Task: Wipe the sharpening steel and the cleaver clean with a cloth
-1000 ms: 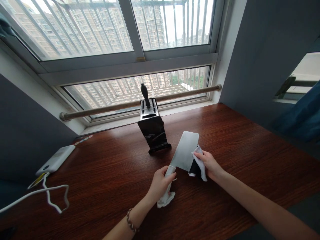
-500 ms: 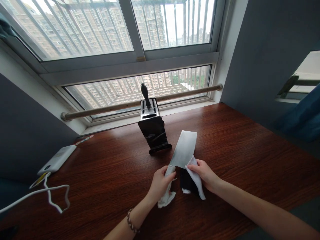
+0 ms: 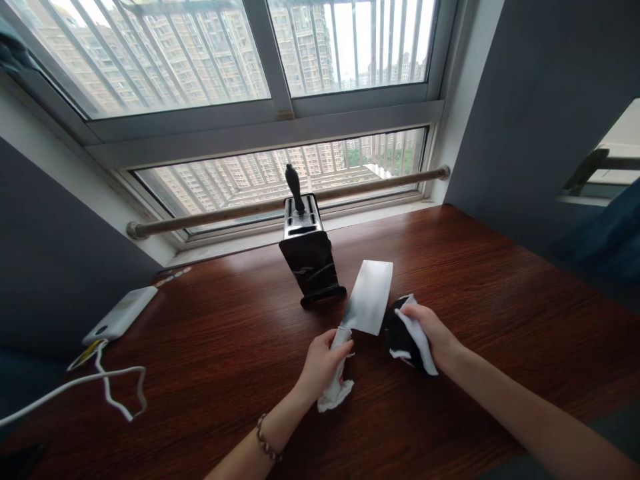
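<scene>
My left hand (image 3: 325, 362) is closed round the handle of a cleaver (image 3: 371, 297), and white tissue is wrapped about that handle. The cleaver's broad steel blade points away from me over the table. To the right of the blade, my right hand (image 3: 436, 333) pinches a black and white cloth (image 3: 410, 340), which hangs crumpled beneath the fingers, apart from the blade. Behind the cleaver, to its left, stands a black knife block (image 3: 311, 263) with a metal slotted top. One dark-handled tool (image 3: 295, 189) stands upright in it.
On the left of the brown wooden table (image 3: 225, 333) lies a white power bank (image 3: 121, 313) with a white cable (image 3: 107, 383) looping from it. A window with a rail (image 3: 240, 213) runs along the far edge, and a grey wall rises at the right.
My right hand has moved right, taking the cloth off the cleaver's blade; more of its black side now shows. My left hand keeps its hold on the handle.
</scene>
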A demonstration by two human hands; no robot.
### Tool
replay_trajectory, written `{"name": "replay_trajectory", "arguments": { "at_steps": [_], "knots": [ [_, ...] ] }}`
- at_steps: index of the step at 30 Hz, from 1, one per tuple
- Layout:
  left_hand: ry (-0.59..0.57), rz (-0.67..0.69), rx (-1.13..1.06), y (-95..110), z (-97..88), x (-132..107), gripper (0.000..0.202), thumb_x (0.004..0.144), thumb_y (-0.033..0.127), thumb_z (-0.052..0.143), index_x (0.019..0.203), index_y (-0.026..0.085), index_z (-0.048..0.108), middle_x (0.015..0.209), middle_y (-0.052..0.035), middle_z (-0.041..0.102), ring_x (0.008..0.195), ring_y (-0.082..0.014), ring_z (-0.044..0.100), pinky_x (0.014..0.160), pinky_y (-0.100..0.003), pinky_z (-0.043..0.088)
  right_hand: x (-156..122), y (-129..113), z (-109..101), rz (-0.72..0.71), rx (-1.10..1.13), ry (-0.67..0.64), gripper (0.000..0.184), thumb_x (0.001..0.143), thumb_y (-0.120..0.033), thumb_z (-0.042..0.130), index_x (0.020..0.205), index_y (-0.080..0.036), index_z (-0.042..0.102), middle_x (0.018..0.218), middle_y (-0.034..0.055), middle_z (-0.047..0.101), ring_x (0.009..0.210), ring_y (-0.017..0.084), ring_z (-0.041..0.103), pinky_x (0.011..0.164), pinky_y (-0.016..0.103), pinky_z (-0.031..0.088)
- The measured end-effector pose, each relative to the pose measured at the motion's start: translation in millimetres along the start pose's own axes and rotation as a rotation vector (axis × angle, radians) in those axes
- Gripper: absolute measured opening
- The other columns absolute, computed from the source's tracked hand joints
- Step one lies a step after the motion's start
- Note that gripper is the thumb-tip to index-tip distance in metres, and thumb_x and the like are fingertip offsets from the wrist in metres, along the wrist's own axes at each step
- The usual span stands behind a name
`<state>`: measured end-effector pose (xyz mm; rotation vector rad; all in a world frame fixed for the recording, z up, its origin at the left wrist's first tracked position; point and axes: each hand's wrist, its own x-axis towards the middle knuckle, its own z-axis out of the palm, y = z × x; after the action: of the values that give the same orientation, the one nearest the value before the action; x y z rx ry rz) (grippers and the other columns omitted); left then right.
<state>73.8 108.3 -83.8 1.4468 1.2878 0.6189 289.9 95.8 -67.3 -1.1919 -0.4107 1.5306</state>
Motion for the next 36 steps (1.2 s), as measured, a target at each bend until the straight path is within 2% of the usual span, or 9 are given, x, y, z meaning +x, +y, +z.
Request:
{"name": "replay_trajectory", "arguments": {
  "at_steps": [2,4,6,8,10,12,17,24,36],
  "knots": [
    [0.008,0.012,0.02,0.0,0.0,-0.2,0.029,0.074,0.039,0.051,0.08,0.012,0.054,0.06,0.0008,0.045,0.043,-0.0068,0.04,0.037,-0.017,0.031,-1.4,-9.6,-4.3,-0.346,-0.026,0.172,0.025,0.064,-0.03,0.063,0.079,-0.013,0.052,0.07,0.0073,0.055,0.061,0.023,0.053,0.053,0.029,0.047],
    [0.014,0.036,0.053,0.1,-0.3,-0.8,0.028,0.074,0.039,0.051,0.081,0.012,0.055,0.06,0.0004,0.047,0.045,-0.0069,0.041,0.04,-0.017,0.032,-8.0,-16.2,-5.9,-0.836,-0.252,0.286,0.023,0.074,-0.03,0.061,0.089,-0.015,0.053,0.08,0.0065,0.055,0.07,0.024,0.053,0.064,0.032,0.047],
    [0.02,0.067,0.077,-0.2,-0.6,-1.4,0.028,0.074,0.038,0.051,0.081,0.011,0.057,0.062,-0.0005,0.05,0.049,-0.0079,0.043,0.044,-0.017,0.033,-17.8,-17.5,-2.6,-1.253,-0.654,0.181,0.019,0.083,-0.023,0.052,0.101,-0.016,0.053,0.096,0.0088,0.053,0.086,0.026,0.051,0.078,0.038,0.042],
    [0.025,0.107,0.078,-1.4,-0.7,-1.6,0.027,0.073,0.036,0.052,0.08,0.011,0.058,0.066,-0.0021,0.054,0.055,-0.0099,0.047,0.049,-0.018,0.036,-26.6,-12.6,5.2,-1.422,-1.072,-0.155,0.027,0.085,-0.014,0.043,0.11,-0.017,0.052,0.112,0.0103,0.048,0.104,0.028,0.042,0.091,0.043,0.034],
    [0.027,0.137,0.046,-2.9,-0.4,-1.4,0.024,0.071,0.029,0.053,0.082,0.009,0.06,0.071,-0.0039,0.058,0.061,-0.012,0.049,0.054,-0.02,0.039,-30.3,-2.7,14.2,-1.371,-1.394,-0.477,0.036,0.082,-0.007,0.041,0.116,-0.017,0.05,0.122,0.0098,0.04,0.115,0.028,0.031,0.097,0.044,0.028],
    [0.022,0.137,0.002,-3.6,0.0,-1.2,0.025,0.068,0.022,0.053,0.087,0.009,0.06,0.076,-0.0046,0.06,0.061,-0.0125,0.05,0.055,-0.021,0.041,-28.3,8.6,20.2,-1.312,-1.581,-0.596,0.041,0.078,-0.004,0.046,0.118,-0.014,0.049,0.127,0.01,0.036,0.118,0.028,0.026,0.1,0.044,0.025],
    [-0.032,0.097,-0.03,0.1,-0.4,-1.6,0.03,0.068,0.024,0.051,0.093,0.01,0.061,0.073,-0.0032,0.061,0.053,-0.011,0.047,0.047,-0.02,0.038,-16.6,22.4,18.2,-1.305,-1.703,-0.599,0.033,0.079,-0.001,0.046,0.111,-0.008,0.053,0.128,0.0104,0.035,0.118,0.027,0.025,0.103,0.042,0.02],
    [-0.051,0.066,-0.008,5.1,-3.0,-1.5,0.025,0.068,0.025,0.053,0.085,0.009,0.061,0.071,-0.0032,0.059,0.051,-0.0098,0.046,0.046,-0.019,0.036,-16.6,17.1,15.1,-1.361,-1.611,-0.605,0.034,0.076,0.0,0.039,0.107,-0.001,0.054,0.119,0.0151,0.042,0.113,0.028,0.031,0.101,0.04,0.025],
    [-0.106,-0.054,-0.206,9.4,-4.0,-3.1,0.031,0.071,0.037,0.055,0.083,0.009,0.053,0.047,0.004,0.042,0.033,-0.0057,0.034,0.031,-0.019,0.032,-17.7,-9.3,-0.7,-1.334,-1.394,-0.663,0.023,0.076,-0.015,0.045,0.094,-0.015,0.06,0.104,0.0089,0.053,0.092,0.029,0.047,0.082,0.042,0.04]
  ]
}}
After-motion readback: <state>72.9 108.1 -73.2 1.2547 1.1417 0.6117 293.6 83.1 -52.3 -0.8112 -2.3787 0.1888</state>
